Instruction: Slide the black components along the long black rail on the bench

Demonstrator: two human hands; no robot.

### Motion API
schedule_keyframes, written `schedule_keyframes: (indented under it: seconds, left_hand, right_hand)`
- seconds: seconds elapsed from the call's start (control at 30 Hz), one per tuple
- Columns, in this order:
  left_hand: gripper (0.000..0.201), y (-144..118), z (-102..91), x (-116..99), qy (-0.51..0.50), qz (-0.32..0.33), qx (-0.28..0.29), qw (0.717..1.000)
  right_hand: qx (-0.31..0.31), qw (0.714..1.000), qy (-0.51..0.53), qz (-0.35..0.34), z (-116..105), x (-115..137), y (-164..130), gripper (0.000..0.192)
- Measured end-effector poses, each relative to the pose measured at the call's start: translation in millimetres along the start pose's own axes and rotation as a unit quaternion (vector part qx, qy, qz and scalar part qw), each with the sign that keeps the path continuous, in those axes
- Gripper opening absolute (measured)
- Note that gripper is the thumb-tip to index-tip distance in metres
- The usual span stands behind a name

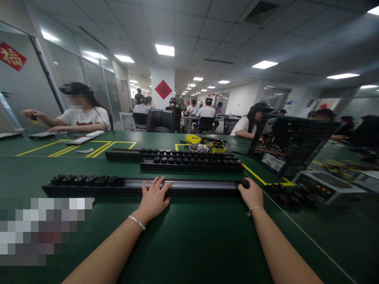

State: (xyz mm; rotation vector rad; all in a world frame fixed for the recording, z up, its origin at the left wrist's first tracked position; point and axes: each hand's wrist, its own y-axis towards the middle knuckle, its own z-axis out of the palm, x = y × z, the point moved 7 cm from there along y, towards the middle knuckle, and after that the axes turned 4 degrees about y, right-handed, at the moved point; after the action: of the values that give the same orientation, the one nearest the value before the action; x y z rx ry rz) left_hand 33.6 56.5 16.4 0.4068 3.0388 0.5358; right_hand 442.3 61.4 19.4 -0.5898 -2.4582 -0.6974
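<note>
A long black rail (201,186) with a shiny metal channel lies across the green table in front of me. Several black round parts (85,180) sit in its left section. My left hand (154,197) rests flat on the middle of the rail, fingers spread over its near edge. At the rail's right end my right hand (251,194) is closed around a small black part (244,183).
Two more black rails (189,162) filled with round parts lie farther back. Yellow trays (193,138) and a metal bowl (199,148) sit behind them. An open computer case (288,144) stands at right, loose black parts (288,197) near it. Other people sit at surrounding tables.
</note>
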Motion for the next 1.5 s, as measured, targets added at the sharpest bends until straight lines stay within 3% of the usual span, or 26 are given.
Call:
schedule_keyframes:
  seconds: [0.33, 1.1, 1.5]
  left_hand:
    - [0.051, -1, 0.8, 1, 0.004, 0.0, -0.009, 1.0]
    - [0.052, 0, 1.5, 1, 0.004, 0.002, -0.018, 1.0]
    - [0.051, 0, 2.7, 2, -0.003, -0.001, -0.001, 1.0]
  right_hand:
    - [0.008, 0.997, 0.039, 0.071, -1, -10, 2, 0.052]
    - [-0.019, 0.993, 0.051, 0.104, -7, -26, 6, 0.053]
    - [0.001, 0.991, 0.053, 0.126, -11, -24, 3, 0.056]
